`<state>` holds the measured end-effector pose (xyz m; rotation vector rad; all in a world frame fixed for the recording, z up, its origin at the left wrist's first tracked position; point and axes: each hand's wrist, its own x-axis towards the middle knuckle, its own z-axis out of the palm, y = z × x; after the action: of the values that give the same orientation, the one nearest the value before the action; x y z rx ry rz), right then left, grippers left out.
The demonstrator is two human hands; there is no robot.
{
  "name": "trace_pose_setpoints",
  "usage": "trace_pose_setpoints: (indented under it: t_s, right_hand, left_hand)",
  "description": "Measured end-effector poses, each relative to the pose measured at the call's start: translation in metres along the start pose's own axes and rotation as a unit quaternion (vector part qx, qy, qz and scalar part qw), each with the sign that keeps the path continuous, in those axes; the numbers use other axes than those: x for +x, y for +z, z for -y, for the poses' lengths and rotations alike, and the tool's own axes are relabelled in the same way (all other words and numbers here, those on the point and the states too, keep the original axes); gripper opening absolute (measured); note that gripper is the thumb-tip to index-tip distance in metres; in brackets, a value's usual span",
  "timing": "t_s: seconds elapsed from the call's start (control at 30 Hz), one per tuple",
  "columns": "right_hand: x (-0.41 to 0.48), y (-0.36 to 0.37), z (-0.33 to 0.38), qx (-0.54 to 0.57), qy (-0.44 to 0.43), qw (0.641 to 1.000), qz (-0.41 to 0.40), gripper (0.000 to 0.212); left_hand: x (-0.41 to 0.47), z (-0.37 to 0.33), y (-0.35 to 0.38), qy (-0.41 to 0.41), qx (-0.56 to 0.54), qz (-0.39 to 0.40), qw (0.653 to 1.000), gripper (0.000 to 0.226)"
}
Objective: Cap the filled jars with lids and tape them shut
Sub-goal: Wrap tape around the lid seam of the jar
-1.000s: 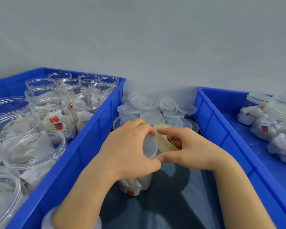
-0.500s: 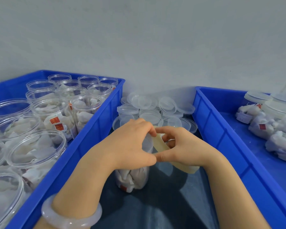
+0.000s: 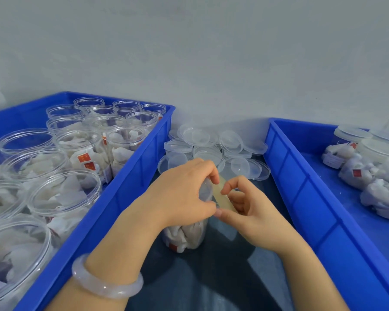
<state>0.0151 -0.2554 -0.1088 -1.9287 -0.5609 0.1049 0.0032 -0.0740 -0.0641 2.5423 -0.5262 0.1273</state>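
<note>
Jar: clear round plastic jar (image 3: 184,236) packed with white sachets is standing upright on the dark table (image 3: 222,277), between the left blue plastic crate (image 3: 121,198) and the right blue plastic crate (image 3: 301,198).
Lid: translucent round lid (image 3: 206,190) is sitting on the jar's mouth, mostly hidden under fingers.
Left grip (image 3: 182,194): is curling over the jar's top, holding it.
Right grip (image 3: 252,216): is pinching the pale yellowish translucent tape (image 3: 224,198) between thumb and forefinger, just beside the lid.
Spare clear lids (image 3: 211,144): are lying heaped on the table behind the hands.
Left crate: is holding open filled jars (image 3: 81,142).
Right crate: is holding capped jars (image 3: 357,167).
</note>
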Motion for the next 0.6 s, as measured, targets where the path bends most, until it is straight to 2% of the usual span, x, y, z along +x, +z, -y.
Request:
trace_pose_setpoints:
  t_s: [0.13,0.33,0.43,0.53,0.6]
  right_hand:
    - [-0.008,0.009,-0.006,-0.030,-0.031,0.997,-0.065,0.023]
    - [-0.012,0.021,0.003,0.000,-0.033,0.996,-0.082,0.023]
    - [-0.013,0.024,0.003,-0.021,-0.036,0.996,-0.078,0.022]
    - [-0.013,0.024,0.003,-0.055,-0.034,0.995,-0.074,0.017]
    - [-0.013,0.024,0.004,-0.073,-0.035,0.993,-0.082,0.014]
  left_hand:
    - [0.001,-0.001,0.000,0.018,0.002,-0.018,1.000,0.028]
    - [0.001,0.000,-0.001,0.044,-0.014,-0.029,0.999,0.017]
    - [0.000,0.003,-0.005,0.062,-0.020,-0.014,0.998,0.023]
    - [-0.002,0.004,-0.004,0.047,0.012,0.001,0.999,0.041]
    - [-0.002,0.003,-0.004,0.039,0.026,0.015,0.999,0.040]
